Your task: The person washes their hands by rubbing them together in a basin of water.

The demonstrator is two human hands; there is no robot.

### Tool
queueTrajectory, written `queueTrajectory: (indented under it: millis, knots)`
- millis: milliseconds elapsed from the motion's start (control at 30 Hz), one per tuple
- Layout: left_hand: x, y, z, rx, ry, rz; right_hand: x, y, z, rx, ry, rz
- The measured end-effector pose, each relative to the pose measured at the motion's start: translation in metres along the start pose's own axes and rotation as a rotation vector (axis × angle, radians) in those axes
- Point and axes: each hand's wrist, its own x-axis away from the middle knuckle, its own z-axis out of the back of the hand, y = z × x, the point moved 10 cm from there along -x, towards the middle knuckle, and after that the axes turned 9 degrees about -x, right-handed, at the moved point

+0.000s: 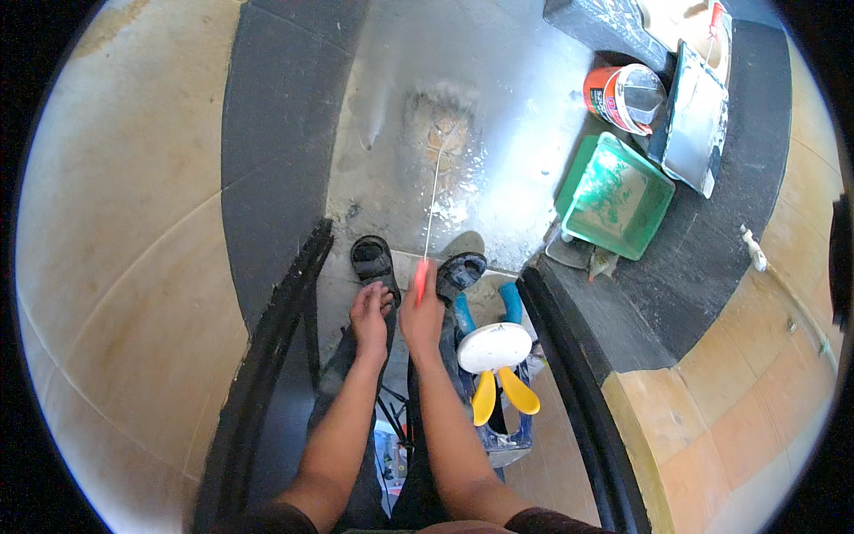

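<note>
My right hand (422,319) is closed round the red handle of a long thin-rod tool (432,205). The pale rod reaches forward over the floor. Its far end meets a rough, brownish patch (445,133), where the tip's shape is hard to make out. White flecks lie scattered beside that patch. To the left, my left hand (370,316) hangs loosely with its fingers half bent and nothing visible in it. Both hands are above my black sandals (372,258).
On the right stand a green tray (623,191), an orange-and-white bucket (623,96) and a paint-smeared panel (696,116). Dark door frame posts (583,392) flank me. Beside my right leg is a stool-like thing with a white oval top (495,347) and yellow and blue parts.
</note>
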Motion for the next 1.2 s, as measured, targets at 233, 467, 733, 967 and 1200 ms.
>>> queueTrajectory:
  millis: [233, 467, 733, 967, 1200]
  knots:
    - [-0.001, 0.009, -0.034, -0.026, -0.090, -0.030, -0.255, -0.203, 0.034, -0.124, 0.259, 0.297]
    - [0.000, 0.035, -0.027, 0.045, -0.084, -0.007, -0.336, -0.370, 0.125, -0.418, -0.024, 0.314]
    - [0.000, 0.007, -0.031, 0.060, -0.103, 0.022, -0.122, -0.175, 0.175, -0.100, 0.076, 0.283]
    - [-0.002, 0.010, -0.030, 0.069, -0.084, 0.028, 0.088, 0.013, 0.124, 0.023, 0.086, 0.208]
    - [-0.004, 0.019, -0.025, 0.013, -0.084, 0.008, -0.002, 0.017, 0.074, 0.024, 0.098, -0.014]
